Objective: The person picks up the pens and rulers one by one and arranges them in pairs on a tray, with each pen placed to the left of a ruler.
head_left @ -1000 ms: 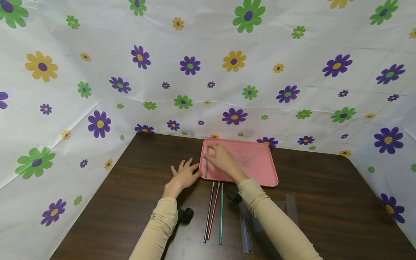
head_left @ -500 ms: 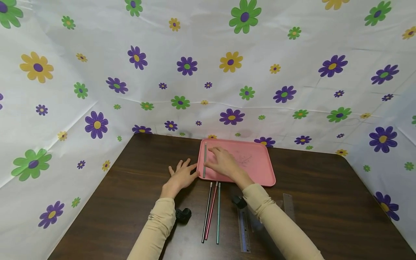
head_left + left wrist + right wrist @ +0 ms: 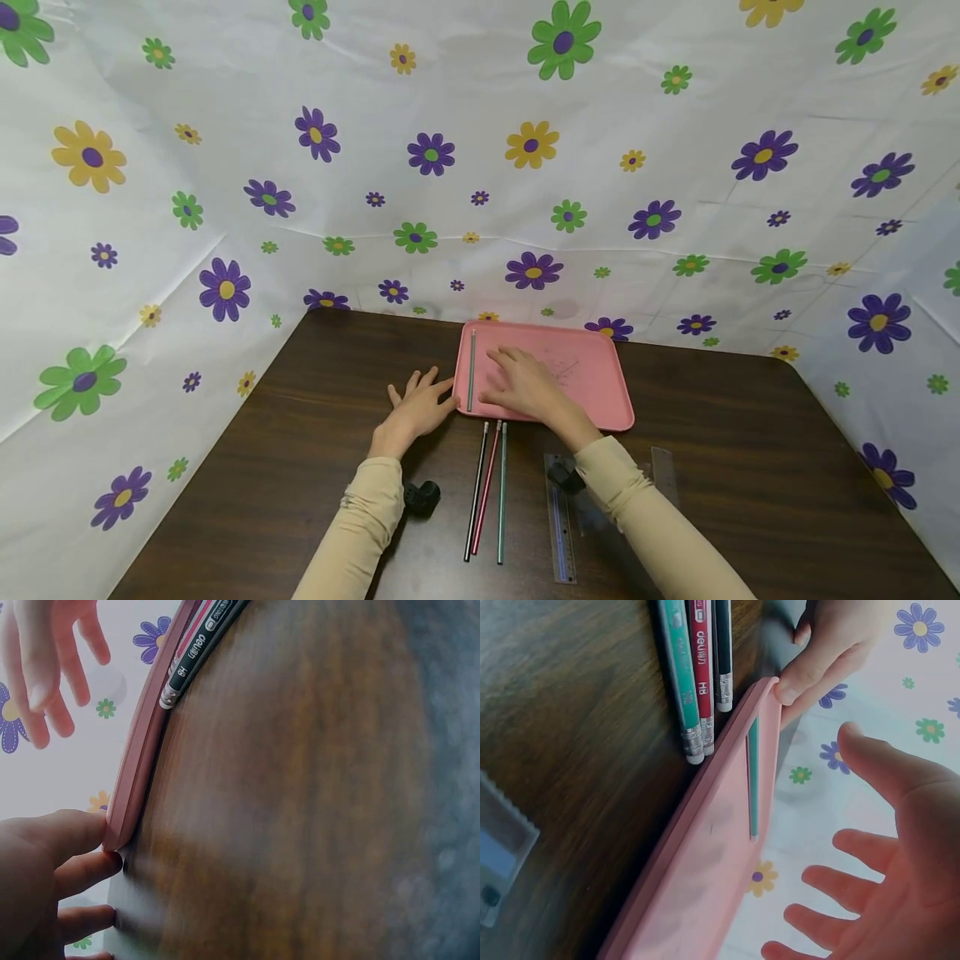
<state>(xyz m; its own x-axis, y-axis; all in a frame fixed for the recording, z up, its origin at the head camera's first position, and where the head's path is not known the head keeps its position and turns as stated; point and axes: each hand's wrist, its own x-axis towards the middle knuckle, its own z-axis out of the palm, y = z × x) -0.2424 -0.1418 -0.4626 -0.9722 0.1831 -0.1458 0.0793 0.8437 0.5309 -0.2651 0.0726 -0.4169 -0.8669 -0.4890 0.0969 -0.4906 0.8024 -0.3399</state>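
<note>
A pink tray (image 3: 592, 379) lies at the back of the table, with a green pencil (image 3: 472, 375) flat inside it along the left side. My left hand (image 3: 412, 417) is spread on the table, its thumb and forefinger touching the tray's near left corner. Above the tray, right of that pencil, hovers my right hand (image 3: 528, 387); its fingers are parted and hold nothing, as the right wrist view confirms. In front of the tray lie a black pencil (image 3: 476, 500), a red pencil (image 3: 487, 492) and another green pencil (image 3: 502, 500), eraser ends toward it.
A clear ruler (image 3: 561, 533) lies right of the pencils, partly under the right wrist camera (image 3: 564, 477). Another clear ruler (image 3: 663, 471) shows beyond the right sleeve, which hides part of the clear plastic there. A flowered sheet (image 3: 480, 167) hangs behind the table.
My right hand has let go of the green pencil in the tray and drawn away from it to the right and slightly nearer. My left hand stays at the tray's corner.
</note>
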